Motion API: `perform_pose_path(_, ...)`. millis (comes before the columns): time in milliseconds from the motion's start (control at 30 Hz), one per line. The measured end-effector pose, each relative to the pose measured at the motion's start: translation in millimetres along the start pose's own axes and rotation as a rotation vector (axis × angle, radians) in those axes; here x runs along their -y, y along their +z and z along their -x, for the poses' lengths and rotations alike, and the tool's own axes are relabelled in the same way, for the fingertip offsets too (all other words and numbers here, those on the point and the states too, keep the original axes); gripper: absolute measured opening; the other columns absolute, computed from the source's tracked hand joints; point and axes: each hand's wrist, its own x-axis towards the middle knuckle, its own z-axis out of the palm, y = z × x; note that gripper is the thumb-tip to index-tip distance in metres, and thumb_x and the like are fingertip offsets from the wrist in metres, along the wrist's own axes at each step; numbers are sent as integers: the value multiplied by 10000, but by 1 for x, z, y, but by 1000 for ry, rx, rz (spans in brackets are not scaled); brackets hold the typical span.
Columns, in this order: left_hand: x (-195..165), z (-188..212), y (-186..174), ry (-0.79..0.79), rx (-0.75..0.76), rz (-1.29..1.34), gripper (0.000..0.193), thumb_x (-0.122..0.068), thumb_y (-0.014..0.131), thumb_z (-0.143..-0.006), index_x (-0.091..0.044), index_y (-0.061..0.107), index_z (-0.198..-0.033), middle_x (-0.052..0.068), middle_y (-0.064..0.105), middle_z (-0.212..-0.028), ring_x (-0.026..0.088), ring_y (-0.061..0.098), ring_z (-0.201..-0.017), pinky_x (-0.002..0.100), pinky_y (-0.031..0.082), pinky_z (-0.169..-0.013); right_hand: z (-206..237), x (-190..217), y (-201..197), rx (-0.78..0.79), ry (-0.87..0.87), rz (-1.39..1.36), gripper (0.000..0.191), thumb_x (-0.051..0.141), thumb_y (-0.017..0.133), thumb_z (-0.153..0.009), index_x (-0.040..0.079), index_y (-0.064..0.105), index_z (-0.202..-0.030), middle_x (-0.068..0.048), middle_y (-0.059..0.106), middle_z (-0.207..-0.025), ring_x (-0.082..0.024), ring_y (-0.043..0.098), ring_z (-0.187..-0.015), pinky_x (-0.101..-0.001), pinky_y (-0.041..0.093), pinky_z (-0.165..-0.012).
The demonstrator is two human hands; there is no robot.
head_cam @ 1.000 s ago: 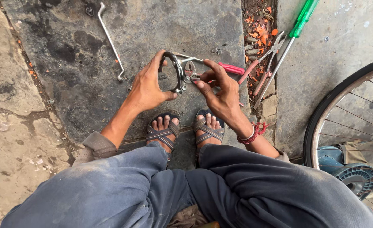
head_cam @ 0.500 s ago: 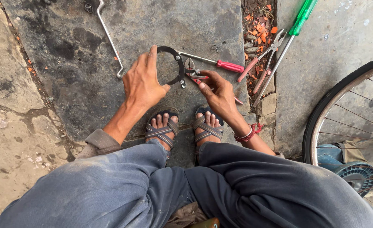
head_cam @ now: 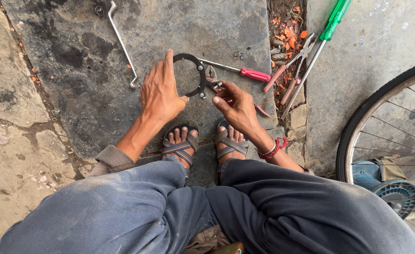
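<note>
Two hands on a dark metal ring clamp [head_cam: 194, 75]: left hand [head_cam: 160, 91] gripping it, right hand [head_cam: 235, 106] around red-handled pliers [head_cam: 217, 87].

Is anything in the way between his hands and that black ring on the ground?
No. The left hand already rests on the ring, and the right hand holds pliers against its clamp end.
</note>
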Motion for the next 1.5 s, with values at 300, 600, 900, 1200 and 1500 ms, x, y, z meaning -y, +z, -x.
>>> perform_pose_path(300,3,4,7,8,41,48,1142,-179,914,-711,37,226,-1595,322,556,-1402,434,630,-1202,494,519,-1015,4,10,4,-128,-70,-71,307,134,735,-969,34,676,-1254,-85,777,-995,-135,736,-887,-279,599,-764)
perform_pose_path(600,-15,9,3,42,-11,50,1380,-278,1013,-594,45,93,-1571,307,398,-1457,461,451,-1310,529,395,-1074,12,30,8,-198,-247,65,245,54,777,-916,20,726,-1153,-114,776,-911,-140,757,-806,-272,580,-693)
perform_pose_path(900,14,8,18,-86,180,331,1097,-146,917,-736,-21,266,-1610,142,615,-1326,278,602,-1276,423,471,-1161,7,24,7,-258,-416,126,213,-28,763,-897,22,740,-1103,-124,753,-942,-183,750,-816,-287,583,-709)
perform_pose_path(1200,13,6,37,-62,230,385,1341,-337,1027,-601,89,154,-1527,301,424,-1443,449,415,-1369,564,328,-1090,-2,1,1,-157,-287,-138,143,-29,676,-1003,3,691,-1142,-83,744,-937,-105,727,-862,-275,597,-758)
perform_pose_path(1500,-2,10,26,-151,95,290,1207,-363,998,-593,26,338,-1526,170,668,-1195,324,691,-1026,440,558,-879,4,17,-9,-177,-520,110,224,-44,750,-914,11,706,-1127,-108,713,-971,-158,680,-881,-317,540,-738)
